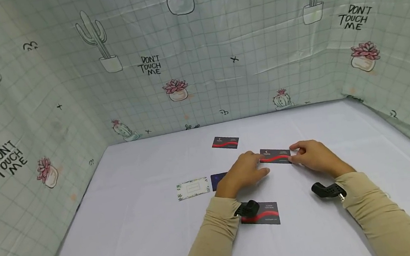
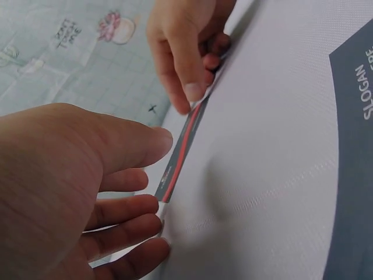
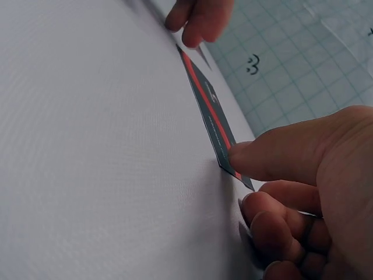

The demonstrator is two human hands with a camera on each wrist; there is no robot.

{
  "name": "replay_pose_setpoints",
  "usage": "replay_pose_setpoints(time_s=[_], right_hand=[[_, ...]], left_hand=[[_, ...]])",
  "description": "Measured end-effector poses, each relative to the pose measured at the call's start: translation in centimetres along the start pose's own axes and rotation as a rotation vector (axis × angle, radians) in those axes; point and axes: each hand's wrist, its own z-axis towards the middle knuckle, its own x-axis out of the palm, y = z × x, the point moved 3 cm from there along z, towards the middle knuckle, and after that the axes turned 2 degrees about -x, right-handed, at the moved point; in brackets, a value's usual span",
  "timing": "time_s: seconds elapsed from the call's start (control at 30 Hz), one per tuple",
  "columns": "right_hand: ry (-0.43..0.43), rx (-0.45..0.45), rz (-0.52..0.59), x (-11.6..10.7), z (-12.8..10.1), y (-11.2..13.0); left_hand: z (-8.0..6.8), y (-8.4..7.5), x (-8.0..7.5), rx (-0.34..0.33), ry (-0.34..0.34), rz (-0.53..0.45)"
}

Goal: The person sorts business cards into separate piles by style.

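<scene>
Both hands pinch one dark card with a red wave by its short ends: the left hand at nine o'clock, the right hand at three, its far edge tilted off the white counter. The thin card could bow or slip if either pinch tightens unevenly. A matching card lies at eleven o'clock, a floral card and blue card at eight, a grey card at six; none blocks it.

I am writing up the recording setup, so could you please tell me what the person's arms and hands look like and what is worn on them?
Both arms wear long, plain beige sleeves: the left sleeve and the right sleeve reach to the wrists. The left hand and right hand are bare, with no gloves; no rings show. A small black camera is strapped at each wrist, the left one and the right one.
</scene>
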Motion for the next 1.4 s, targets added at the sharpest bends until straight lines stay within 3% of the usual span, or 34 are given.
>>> replay_pose_setpoints(time_s=[0.2, 0.47, 0.73, 1.0, 1.4], right_hand=[[-0.016, -0.013, -0.001, -0.3, -0.3, 0.1], [-0.009, -0.035, -0.007, -0.3, -0.2, -0.1], [0.016, -0.034, -0.017, 0.1, -0.2, 0.1], [0.019, -0.068, 0.006, -0.2, -0.5, 0.7], [0.083, -0.122, 0.021, 0.1, -0.4, 0.4]], left_hand=[[0.4, -0.4, -0.2, 0.041, -0.014, 0.073], [0.9, -0.5, 0.1, 0.021, 0.000, 0.062], [0.8, -0.2, 0.2, -0.011, -0.041, -0.133], [0.8, 0.1, 0.0, -0.091, -0.125, -0.363], [1.1, 0.6, 0.3, -0.115, -0.196, -0.438]])
